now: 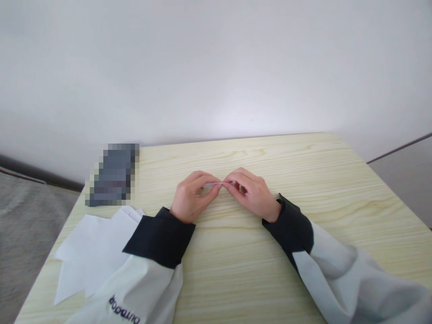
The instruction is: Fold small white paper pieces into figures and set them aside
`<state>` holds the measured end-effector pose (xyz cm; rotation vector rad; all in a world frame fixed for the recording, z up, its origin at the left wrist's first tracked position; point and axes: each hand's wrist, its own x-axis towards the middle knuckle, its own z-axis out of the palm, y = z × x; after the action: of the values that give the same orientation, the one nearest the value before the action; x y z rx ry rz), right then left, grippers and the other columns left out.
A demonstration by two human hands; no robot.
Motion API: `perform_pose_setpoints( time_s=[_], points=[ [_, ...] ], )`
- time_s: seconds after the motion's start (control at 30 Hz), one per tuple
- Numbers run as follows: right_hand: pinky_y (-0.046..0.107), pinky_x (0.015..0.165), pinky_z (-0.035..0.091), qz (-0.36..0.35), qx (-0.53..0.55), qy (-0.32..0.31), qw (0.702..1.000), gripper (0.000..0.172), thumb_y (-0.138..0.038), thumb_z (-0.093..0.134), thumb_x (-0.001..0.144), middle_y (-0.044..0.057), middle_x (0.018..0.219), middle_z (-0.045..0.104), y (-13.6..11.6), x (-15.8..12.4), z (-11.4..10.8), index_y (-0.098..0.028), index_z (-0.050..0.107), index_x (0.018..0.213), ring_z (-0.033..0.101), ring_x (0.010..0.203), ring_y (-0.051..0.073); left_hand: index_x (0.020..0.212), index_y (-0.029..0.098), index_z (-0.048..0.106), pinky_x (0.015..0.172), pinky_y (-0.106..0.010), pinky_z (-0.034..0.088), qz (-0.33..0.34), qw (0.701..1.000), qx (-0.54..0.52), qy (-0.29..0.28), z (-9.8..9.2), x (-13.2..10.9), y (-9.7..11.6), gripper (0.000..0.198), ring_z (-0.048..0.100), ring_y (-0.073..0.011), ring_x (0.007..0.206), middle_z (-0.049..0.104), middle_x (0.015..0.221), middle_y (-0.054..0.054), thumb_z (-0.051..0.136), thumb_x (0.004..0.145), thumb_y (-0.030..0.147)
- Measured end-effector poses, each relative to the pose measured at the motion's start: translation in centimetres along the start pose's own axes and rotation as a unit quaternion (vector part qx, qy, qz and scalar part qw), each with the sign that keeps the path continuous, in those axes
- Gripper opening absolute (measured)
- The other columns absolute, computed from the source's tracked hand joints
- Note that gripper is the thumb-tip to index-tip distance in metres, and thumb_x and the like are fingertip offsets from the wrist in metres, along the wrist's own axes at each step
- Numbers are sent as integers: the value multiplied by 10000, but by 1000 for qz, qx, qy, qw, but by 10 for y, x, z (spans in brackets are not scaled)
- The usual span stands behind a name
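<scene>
Both hands meet over the middle of the table, fingertips almost touching. Between them is a small, thin white piece of paper [212,184], seen nearly edge-on, so its shape is mostly hidden. My left hand [194,194] pinches it between thumb and fingers from the left. From the right, my right hand [251,192] pinches it the same way, thumb below and fingers curled above.
Several overlapping white paper sheets [96,245] lie at the left, partly under my left sleeve. Behind them is a dark, blurred-out flat object [113,175] near the table's left edge. A white wall [219,67] borders the wooden table [243,270] at the back.
</scene>
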<state>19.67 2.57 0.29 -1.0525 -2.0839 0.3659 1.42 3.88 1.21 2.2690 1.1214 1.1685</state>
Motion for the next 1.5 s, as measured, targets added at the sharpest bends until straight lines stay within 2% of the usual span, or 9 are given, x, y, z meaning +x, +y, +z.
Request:
perform_pose_setpoints(
  time_s=[0.27, 0.57, 0.77, 0.97, 1.3, 1.5],
  points=[
    [191, 546, 399, -18, -35, -24, 999, 127, -233, 453, 897, 21, 856, 618, 0, 0, -5, -189, 567, 865, 527, 600, 68, 769, 175, 697, 684, -246, 514, 31, 999, 19, 11, 0, 0, 0, 100, 622, -134, 715, 677, 763, -34, 598, 764, 167],
    [199, 573, 419, 8, 18, -8, 1000, 110, -224, 474, 884, 18, 805, 587, 13, -3, -15, -182, 568, 846, 513, 613, 80, 779, 158, 706, 568, -207, 466, -15, 999, 43, 23, -3, 1, -3, 132, 578, -104, 616, 680, 731, -17, 576, 760, 144],
    [188, 566, 415, 13, 34, -7, 999, 107, -212, 484, 878, 14, 758, 554, 14, -2, -15, -166, 562, 821, 491, 597, 76, 801, 149, 679, 589, -222, 460, -36, 999, 13, -7, -2, 0, -4, 119, 559, -106, 608, 661, 719, -17, 564, 771, 162],
    [187, 561, 396, -9, 23, -29, 999, 101, -238, 496, 880, 7, 774, 564, 9, -1, -10, -174, 564, 840, 496, 603, 71, 757, 151, 647, 609, -231, 453, -5, 998, -6, -56, -1, 2, 0, 72, 575, -122, 663, 660, 739, -25, 607, 767, 210],
    [191, 543, 385, -36, -23, -41, 998, 121, -249, 465, 897, 15, 830, 595, 0, -2, -7, -176, 558, 871, 510, 592, 64, 742, 157, 649, 664, -229, 485, 65, 998, -2, -16, 1, -1, -1, 49, 595, -120, 692, 647, 727, -23, 604, 760, 156],
    [189, 564, 405, -12, 9, -21, 1000, 103, -223, 472, 890, 17, 803, 574, 9, -3, -11, -173, 555, 854, 506, 620, 75, 755, 151, 679, 649, -224, 475, 2, 1000, 24, -3, -1, -1, -2, 102, 606, -121, 682, 673, 741, -31, 577, 761, 159]
  ],
)
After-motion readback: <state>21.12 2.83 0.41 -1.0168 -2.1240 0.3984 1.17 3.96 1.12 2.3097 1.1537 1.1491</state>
